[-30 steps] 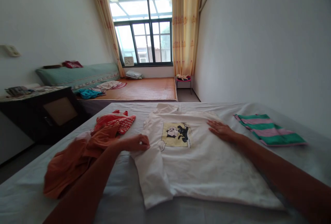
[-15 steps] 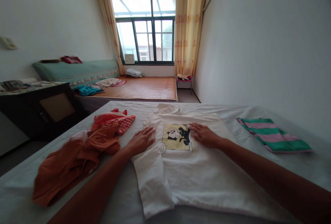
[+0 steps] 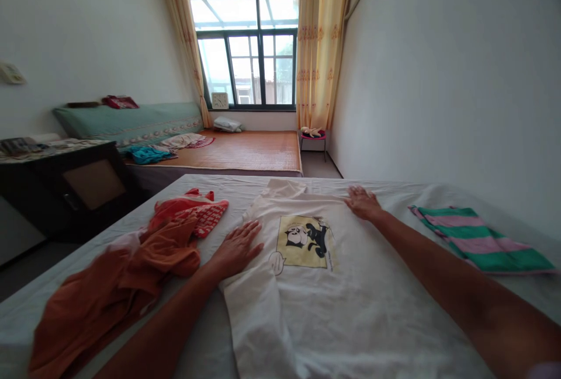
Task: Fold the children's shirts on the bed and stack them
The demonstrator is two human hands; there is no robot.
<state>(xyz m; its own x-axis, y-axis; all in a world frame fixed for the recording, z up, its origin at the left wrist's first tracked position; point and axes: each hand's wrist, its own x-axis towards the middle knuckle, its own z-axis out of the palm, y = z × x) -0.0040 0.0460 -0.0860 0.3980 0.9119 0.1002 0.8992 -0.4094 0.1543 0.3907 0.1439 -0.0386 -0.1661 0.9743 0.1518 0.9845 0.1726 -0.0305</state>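
A white T-shirt point(image 3: 359, 291) with a yellow cartoon cat print lies spread on the sheet-covered bed in front of me. One sleeve is folded inward along its left side. My left hand point(image 3: 236, 247) rests flat on the shirt's left edge, fingers stretched out and holding nothing. Over by the shirt's upper right edge, my right hand point(image 3: 363, 202) lies flat with its fingers extended, also without anything in it.
Rumpled orange clothing point(image 3: 118, 280) and a red patterned garment point(image 3: 188, 212) lie to the left. On the right is a folded green-and-pink striped cloth point(image 3: 482, 239). Beyond stand a second bed point(image 3: 254, 148), a dark cabinet point(image 3: 87, 180) and a small stool point(image 3: 313, 135).
My right hand has slid from the print to the shirt's upper right edge. The left hand stays at the left edge. My view has shifted slightly.
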